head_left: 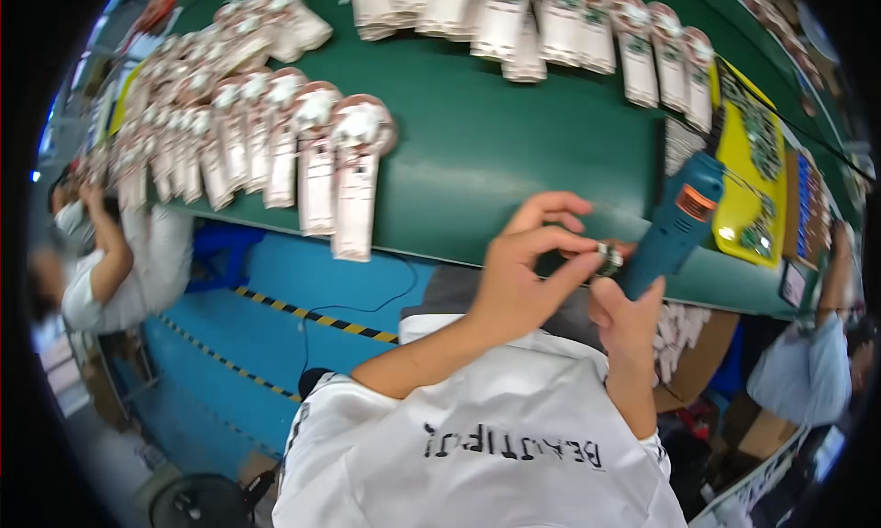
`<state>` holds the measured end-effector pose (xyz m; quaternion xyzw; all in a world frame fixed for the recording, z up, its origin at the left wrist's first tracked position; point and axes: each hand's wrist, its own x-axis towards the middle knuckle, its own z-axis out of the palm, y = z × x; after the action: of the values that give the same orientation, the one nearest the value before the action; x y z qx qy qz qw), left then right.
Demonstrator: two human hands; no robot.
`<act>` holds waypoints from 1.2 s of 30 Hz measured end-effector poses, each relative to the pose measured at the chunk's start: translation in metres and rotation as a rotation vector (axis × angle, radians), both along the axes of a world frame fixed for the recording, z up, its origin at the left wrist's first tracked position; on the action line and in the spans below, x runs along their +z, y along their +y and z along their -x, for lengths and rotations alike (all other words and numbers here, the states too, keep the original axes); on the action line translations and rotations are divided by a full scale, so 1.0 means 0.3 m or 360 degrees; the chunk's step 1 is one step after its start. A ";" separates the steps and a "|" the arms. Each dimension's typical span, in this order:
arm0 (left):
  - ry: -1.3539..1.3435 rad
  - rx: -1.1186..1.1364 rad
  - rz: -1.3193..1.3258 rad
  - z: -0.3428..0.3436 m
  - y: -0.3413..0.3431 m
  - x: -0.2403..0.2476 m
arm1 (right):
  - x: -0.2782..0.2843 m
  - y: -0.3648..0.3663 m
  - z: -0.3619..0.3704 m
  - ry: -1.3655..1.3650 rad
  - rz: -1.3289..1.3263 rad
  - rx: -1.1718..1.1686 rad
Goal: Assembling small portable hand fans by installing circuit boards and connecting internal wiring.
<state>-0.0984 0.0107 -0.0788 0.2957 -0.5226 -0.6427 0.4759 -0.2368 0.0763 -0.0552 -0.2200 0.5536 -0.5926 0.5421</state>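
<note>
My left hand point(528, 276) pinches a small green circuit board point(607, 260) between thumb and forefinger, just beyond the table's near edge. The other fingers of that hand are bent and apart. In my right hand point(630, 322) is a teal electric screwdriver point(677, 218) with an orange label, its body slanting up to the right. The right fingertips reach close to the board; part of them is hidden behind the tool. The screwdriver's tip is not visible.
Pale handle-shaped housings point(356, 179) with round heads lie in overlapping rows at left. More housings point(500, 19), some with green boards, line the far edge. A yellow tray point(725, 225) of boards stands right, near a cardboard box point(711, 358). Co-workers point(115, 262) sit either side.
</note>
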 end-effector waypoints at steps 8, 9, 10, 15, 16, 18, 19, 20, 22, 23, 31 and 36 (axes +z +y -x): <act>0.0102 0.0031 -0.0295 -0.039 0.018 0.006 | -0.038 -0.011 -0.013 0.0016 0.0081 0.0147; 0.0090 0.0051 -0.0281 -0.049 0.013 0.021 | -0.038 -0.021 -0.018 0.0045 0.0079 0.0149; -0.0193 0.0127 -0.0101 -0.071 0.011 0.041 | -0.045 -0.030 -0.020 0.0034 0.0094 0.0168; -0.1450 0.0952 0.1030 -0.338 -0.130 0.122 | -0.049 -0.025 0.023 -0.0131 0.0097 0.0054; -0.1680 0.1014 0.1151 -0.383 -0.181 0.112 | -0.063 -0.015 0.034 -0.0123 0.0006 -0.0024; -0.1989 0.0840 0.1248 -0.502 -0.245 0.077 | -0.044 -0.021 0.023 -0.0153 -0.0082 -0.0059; -0.2000 0.0781 0.1281 -0.563 -0.254 0.056 | -0.035 -0.033 0.010 -0.0061 -0.0266 0.0016; -0.2020 0.0677 0.1224 -0.621 -0.265 0.028 | -0.047 -0.045 0.007 -0.0051 -0.0216 0.0103; -0.2133 0.0761 0.1334 -0.679 -0.243 0.040 | -0.045 -0.065 -0.014 0.0054 -0.0186 0.0281; -0.2196 0.0693 0.1204 -0.697 -0.241 0.047 | -0.047 -0.066 -0.019 -0.0072 -0.0097 0.0270; -0.2047 0.0613 0.1346 -0.576 -0.264 0.051 | -0.032 -0.023 -0.006 -0.0283 0.0078 0.0230; -0.1738 0.0415 0.1159 -0.399 -0.197 0.085 | -0.038 -0.018 -0.021 -0.0255 0.0095 0.0251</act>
<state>0.0212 -0.0482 -0.0533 0.4598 -0.8319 -0.1206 0.2862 -0.2305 0.0709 -0.0666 -0.2308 0.4717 -0.5800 0.6227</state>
